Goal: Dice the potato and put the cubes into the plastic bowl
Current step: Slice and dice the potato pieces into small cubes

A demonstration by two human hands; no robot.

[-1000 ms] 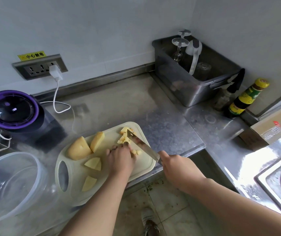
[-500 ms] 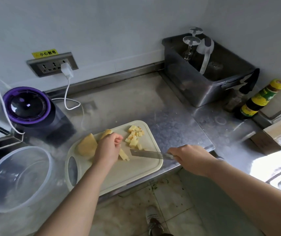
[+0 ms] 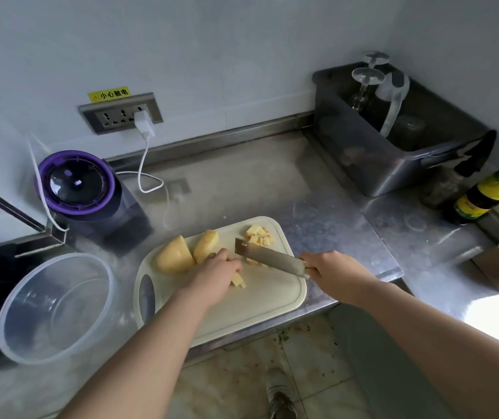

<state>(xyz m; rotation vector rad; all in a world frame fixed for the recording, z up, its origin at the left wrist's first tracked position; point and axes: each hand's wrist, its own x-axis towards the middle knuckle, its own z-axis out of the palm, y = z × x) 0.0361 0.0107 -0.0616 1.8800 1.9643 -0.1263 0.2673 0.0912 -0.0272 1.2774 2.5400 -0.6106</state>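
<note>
Left hand: your left hand (image 3: 215,276) sits knuckles-up near the middle of the cutting board (image 3: 267,299); its fingers are curled over a sliced piece (image 3: 238,280) of potato, pinning it to the board; pale strips of that piece stick out from under the hand on the near side.
Right hand: your right hand (image 3: 336,272) is clenched round the handle of the knife (image 3: 269,257), just past the board's right edge.
Knife: the wide blade slants from your right hand up and left across the board; its blunt end lies just beside your left fingertips; whether the edge is touching the potato cannot be told.
Potato: two big uncut pieces lie at the board's far left corner; the larger chunk (image 3: 174,257) is outermost; the smaller chunk (image 3: 207,244) touches it on the right, just behind your left hand.
Cubes: a small heap of cubes (image 3: 258,234) lies at the board's far right corner, just beyond the blade; every cube you can see is on the board.
Plastic bowl: the clear plastic bowl (image 3: 24,313) stands upright on the steel counter (image 3: 242,182), just left of the board.
Surroundings: a purple-lidded appliance (image 3: 75,182) stands behind the bowl; a white charger (image 3: 144,124) is plugged into the wall socket (image 3: 112,116); a grey bin (image 3: 393,164) in the far right corner holds upturned glasses (image 3: 366,83); a dark bottle (image 3: 490,189) with a yellow label stands to its right.
</note>
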